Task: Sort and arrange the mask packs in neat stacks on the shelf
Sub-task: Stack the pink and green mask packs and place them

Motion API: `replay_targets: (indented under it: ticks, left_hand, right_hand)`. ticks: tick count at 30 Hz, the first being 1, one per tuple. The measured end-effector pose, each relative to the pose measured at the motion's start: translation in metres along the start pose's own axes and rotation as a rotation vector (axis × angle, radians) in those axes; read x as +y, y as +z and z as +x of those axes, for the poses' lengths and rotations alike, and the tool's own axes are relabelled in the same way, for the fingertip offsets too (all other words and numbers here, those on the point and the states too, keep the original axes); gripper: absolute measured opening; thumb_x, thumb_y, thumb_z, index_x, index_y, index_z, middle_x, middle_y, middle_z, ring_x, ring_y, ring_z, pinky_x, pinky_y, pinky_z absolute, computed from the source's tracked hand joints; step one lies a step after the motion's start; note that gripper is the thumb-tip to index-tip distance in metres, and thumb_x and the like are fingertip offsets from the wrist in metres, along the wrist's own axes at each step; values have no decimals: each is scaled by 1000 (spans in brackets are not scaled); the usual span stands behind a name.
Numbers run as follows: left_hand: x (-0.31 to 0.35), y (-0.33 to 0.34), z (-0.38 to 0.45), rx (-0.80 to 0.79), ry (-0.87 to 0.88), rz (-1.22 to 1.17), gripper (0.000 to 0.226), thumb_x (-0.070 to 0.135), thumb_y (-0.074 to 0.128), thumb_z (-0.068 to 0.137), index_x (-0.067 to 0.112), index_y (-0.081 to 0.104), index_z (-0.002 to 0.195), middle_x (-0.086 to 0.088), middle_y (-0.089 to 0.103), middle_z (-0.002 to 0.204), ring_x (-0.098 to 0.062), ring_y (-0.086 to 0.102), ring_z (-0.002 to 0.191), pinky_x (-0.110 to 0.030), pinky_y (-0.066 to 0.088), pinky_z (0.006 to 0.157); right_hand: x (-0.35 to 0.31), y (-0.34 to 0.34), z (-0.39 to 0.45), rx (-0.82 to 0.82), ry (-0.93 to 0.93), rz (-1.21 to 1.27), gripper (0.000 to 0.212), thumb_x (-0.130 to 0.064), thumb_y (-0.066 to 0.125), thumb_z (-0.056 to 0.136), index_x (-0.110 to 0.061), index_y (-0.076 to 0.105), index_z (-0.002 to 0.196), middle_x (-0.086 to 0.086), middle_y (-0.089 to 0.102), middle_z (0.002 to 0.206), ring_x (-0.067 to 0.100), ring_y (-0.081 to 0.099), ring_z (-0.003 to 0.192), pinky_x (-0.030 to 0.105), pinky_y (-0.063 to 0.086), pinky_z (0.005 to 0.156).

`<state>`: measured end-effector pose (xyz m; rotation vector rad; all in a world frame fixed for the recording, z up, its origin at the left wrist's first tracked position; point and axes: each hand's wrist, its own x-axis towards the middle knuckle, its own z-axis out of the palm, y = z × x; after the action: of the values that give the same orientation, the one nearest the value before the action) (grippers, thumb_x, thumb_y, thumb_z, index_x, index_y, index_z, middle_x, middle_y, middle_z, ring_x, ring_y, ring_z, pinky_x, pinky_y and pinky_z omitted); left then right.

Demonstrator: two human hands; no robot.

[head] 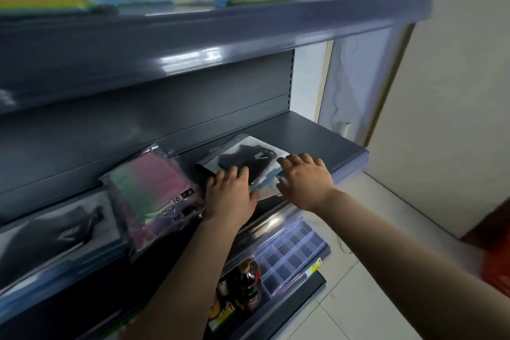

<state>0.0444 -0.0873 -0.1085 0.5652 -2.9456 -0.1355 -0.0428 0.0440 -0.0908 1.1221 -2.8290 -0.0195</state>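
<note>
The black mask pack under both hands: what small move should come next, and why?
Probably turn the black mask pack until its edges run parallel to the shelf front. It lies askew, one corner pointing toward the back panel, with the left hand and right hand pressing its near edge. The coloured mask pack beside it is tilted too.

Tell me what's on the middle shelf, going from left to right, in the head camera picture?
Black mask pack → pink and green mask pack → left hand → black mask pack under both hands → right hand → bare shelf.
</note>
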Motion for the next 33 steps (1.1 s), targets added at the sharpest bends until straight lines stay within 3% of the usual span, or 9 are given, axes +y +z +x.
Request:
replay_targets:
  ticks: [11, 17, 20, 25, 27, 30, 32, 33]
  left_hand:
    - [4, 28, 44, -57, -261, -13, 59, 51, 37, 94, 17, 31, 142, -5, 35, 148, -27, 32, 134, -40, 32, 103]
    - [11, 39, 53, -57, -558, -58, 73, 59, 37, 90, 14, 24, 145, -11, 32, 148, -33, 34, 132, -41, 35, 104]
    - [20, 44, 58, -75, -686, -119, 74, 59, 38, 90, 11, 26, 144, -16, 41, 142, -35, 38, 130, -42, 36, 103]
    - [33, 48, 64, -12, -743, -149, 63, 55, 42, 90, 13, 37, 138, -12, 49, 136, -32, 44, 125, -40, 37, 101]
    - [44, 47, 65, 25, -747, -156, 58, 53, 43, 91, 17, 38, 136, -9, 51, 135, -32, 45, 124, -40, 36, 100]
    - [57, 48, 66, 41, -806, -172, 53, 51, 34, 94, 19, 40, 135, -8, 51, 136, -34, 47, 122, -40, 37, 99]
    - [62, 51, 62, 39, -872, -158, 59, 52, 24, 89, 19, 42, 134, -8, 50, 135, -36, 48, 118, -40, 39, 97]
    - [62, 52, 60, 54, -908, -152, 57, 52, 29, 87, 20, 44, 132, -8, 51, 133, -36, 48, 117, -40, 39, 96]
  right_hand:
    - [43, 34, 83, -112, -72, 248, 58, -41, 50, 92, -20, 32, 143, 7, 41, 144, 28, 35, 134, 40, 30, 107]
    - [60, 43, 123, -182, -141, 376, 58, -46, 52, 89, -13, 40, 135, 13, 49, 138, 33, 40, 129, 40, 32, 103]
    - [66, 49, 137, -222, -157, 438, 57, -46, 55, 88, -9, 44, 130, 15, 53, 132, 35, 41, 126, 40, 36, 100]
    - [82, 56, 160, -196, -34, 937, 59, -27, 71, 81, -3, 48, 130, 12, 60, 120, 28, 55, 115, 28, 42, 88]
    - [93, 58, 167, -207, 13, 1140, 50, -16, 74, 78, 0, 55, 122, 8, 60, 105, 23, 58, 102, 26, 41, 78]
    - [108, 61, 173, -268, -105, 1199, 16, -4, 71, 78, 4, 67, 92, 11, 62, 82, 20, 58, 79, 29, 41, 69]
    - [118, 64, 177, -250, -117, 1251, 12, -1, 68, 80, -1, 67, 92, 12, 64, 82, 20, 59, 77, 30, 43, 71]
    - [124, 65, 179, -223, -98, 1301, 14, 0, 66, 81, -3, 65, 95, 11, 65, 85, 21, 59, 79, 30, 44, 73]
